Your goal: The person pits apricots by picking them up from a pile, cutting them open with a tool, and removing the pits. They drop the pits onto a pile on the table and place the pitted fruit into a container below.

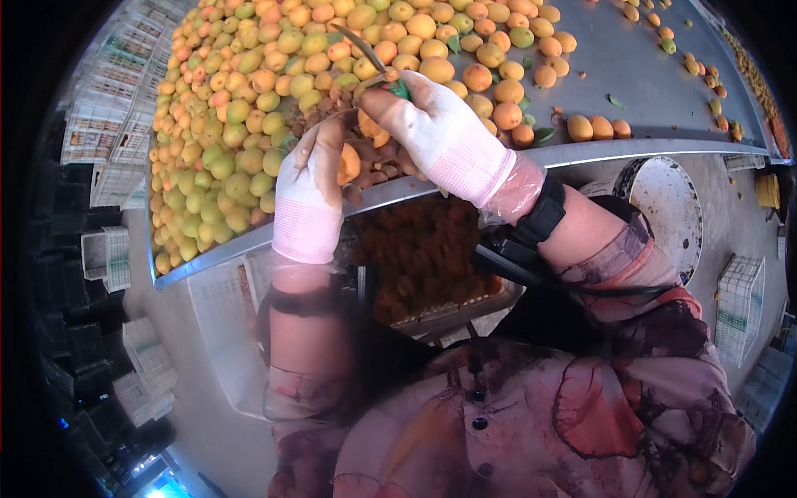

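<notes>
My right hand, in a white and pink knit glove, is closed around the green handle of a small knife, whose curved blade points up and left. My left hand, gloved alike, is beside an orange apricot half; its fingertips are partly hidden, so whether it holds the fruit I cannot tell. Another opened apricot piece shows between the hands. Brown apricot stones lie beneath them. A large heap of whole apricots spreads on the metal table to the left and behind.
The metal table has a raised front rim and bears scattered apricots and leaves. Below it, near my lap, a crate of dark orange fruit stands. A white drum is at the right; white plastic crates stand at the left.
</notes>
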Motion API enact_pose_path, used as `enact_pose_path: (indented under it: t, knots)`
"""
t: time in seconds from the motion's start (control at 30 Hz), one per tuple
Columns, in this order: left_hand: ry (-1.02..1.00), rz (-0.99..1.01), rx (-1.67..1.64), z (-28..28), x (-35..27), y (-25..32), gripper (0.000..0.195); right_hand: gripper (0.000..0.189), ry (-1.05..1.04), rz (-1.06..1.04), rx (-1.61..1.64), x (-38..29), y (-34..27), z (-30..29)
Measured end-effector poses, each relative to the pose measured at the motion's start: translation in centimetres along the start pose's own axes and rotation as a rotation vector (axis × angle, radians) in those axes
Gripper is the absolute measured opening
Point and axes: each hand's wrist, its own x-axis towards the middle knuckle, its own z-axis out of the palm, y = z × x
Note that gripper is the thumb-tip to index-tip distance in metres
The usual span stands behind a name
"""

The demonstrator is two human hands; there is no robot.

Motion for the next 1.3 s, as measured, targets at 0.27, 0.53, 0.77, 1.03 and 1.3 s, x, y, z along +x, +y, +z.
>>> enact_pose_path:
  t: [0.27, 0.53, 0.77, 1.03, 1.3]
  knots:
    - [-0.013, -0.453, -0.533, 0.5, -1.7, 2.1, 0.023, 0.041, -0.296, 0.156, 0.356, -2.4, -1.9, -0.1]
    - [-0.811, -0.429, -0.232, 1.1, -5.4, -0.5, 0.033, 0.045, 0.047, 0.122, -0.087, -0.9, -3.1, -4.9]
    - [-0.974, -0.417, 0.375, 10.6, -9.1, -11.9, 0.055, 0.033, 0.125, 0.233, 0.165, -0.7, -4.4, -6.9]
    - [-0.562, -0.373, 0.47, 19.4, -11.8, -20.0, 0.057, 0.033, 0.232, 0.239, 0.117, -0.9, -4.3, -8.3]
    - [-0.665, -0.382, 0.517, 19.1, -11.4, -21.9, 0.036, 0.032, 0.249, 0.236, 0.048, -1.3, -5.6, -7.9]
